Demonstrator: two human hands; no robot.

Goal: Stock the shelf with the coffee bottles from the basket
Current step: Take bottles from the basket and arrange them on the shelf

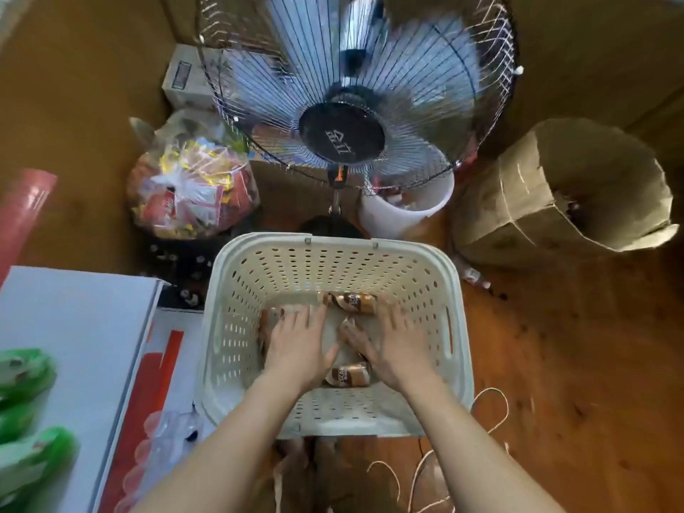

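Observation:
A cream perforated basket (237,327) stands on the floor below me. Brown-labelled coffee bottles lie on its bottom: one at the far side (349,302), one near the front (348,375), one at the left (267,320) partly under my left hand. My left hand (298,346) reaches down inside the basket, fingers spread over the left bottle. My right hand (390,344) is also inside, fingers apart, lying over a bottle that it mostly hides. Whether either hand grips a bottle is unclear. No shelf is in view.
A large standing fan (342,133) rises just behind the basket. A clear bag of snacks (192,190) sits at the left, a white bucket (403,212) and an open cardboard box (555,201) at the right. A white and red carton (85,346) lies at left. Cords (492,420) trail on the floor.

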